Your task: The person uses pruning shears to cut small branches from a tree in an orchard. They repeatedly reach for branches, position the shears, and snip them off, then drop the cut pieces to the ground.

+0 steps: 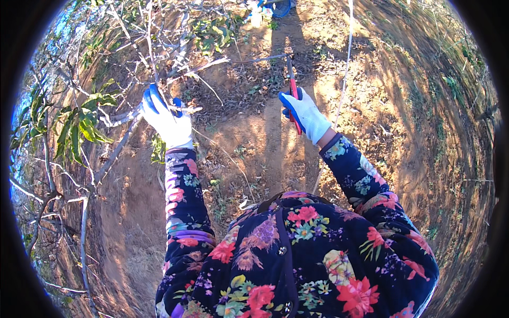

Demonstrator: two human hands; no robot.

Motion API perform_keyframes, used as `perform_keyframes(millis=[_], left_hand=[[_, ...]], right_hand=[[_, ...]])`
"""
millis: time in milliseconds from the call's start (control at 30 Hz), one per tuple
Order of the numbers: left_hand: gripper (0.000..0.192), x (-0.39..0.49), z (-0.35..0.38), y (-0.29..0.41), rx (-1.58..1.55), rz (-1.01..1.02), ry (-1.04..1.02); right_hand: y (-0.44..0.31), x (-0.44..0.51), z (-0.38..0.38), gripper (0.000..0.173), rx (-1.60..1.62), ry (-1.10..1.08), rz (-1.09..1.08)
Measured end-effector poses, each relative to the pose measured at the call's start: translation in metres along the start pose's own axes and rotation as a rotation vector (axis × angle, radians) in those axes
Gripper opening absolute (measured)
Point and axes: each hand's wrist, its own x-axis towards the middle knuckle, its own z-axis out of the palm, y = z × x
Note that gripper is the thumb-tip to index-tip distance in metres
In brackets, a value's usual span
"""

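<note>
Both my hands wear white knit gloves with blue-coated palms and fingers. My left hand (169, 119) is at a thin branch (189, 108) of a sparsely leaved tree, its fingers around part of it. My right hand (304, 111) holds pruning shears with red handles (293, 87), out to the right of the tree and pointing away from me. The dark blades (290, 65) meet the tip of a thin twig (260, 59) that reaches out from the branches. Whether the blades are closed on the twig I cannot tell.
Bare branches and a thick limb (119, 149) fill the left side, with green leaves (85, 123) among them. A pale cord or thin stem (346, 63) runs past my right hand. Dry leaves litter the soil (366, 99). A blue container (280, 8) stands at the top.
</note>
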Motion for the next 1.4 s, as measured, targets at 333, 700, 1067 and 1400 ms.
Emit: perform_keyframes(millis=[333, 700, 1067, 1400], left_hand=[[0.073, 0.002, -0.003, 0.003, -0.007, -0.022, -0.009], [0.069, 0.003, -0.006, -0.001, -0.055, -0.045, 0.061], [0.074, 0.053, -0.033, -0.056, -0.156, -0.396, 0.08], [0.068, 0.112, -0.06, -0.097, -0.534, -0.479, 0.247]], right_hand=[[-0.008, -0.002, -0.002, 0.039, -0.309, 0.107, -0.151], [0.013, -0.004, -0.01, 0.028, 0.186, -0.081, 0.01], [0.064, -0.028, -0.039, 0.028, 0.275, -0.29, 0.213], [0.083, -0.047, -0.102, 0.028, 0.239, -0.401, 0.271]])
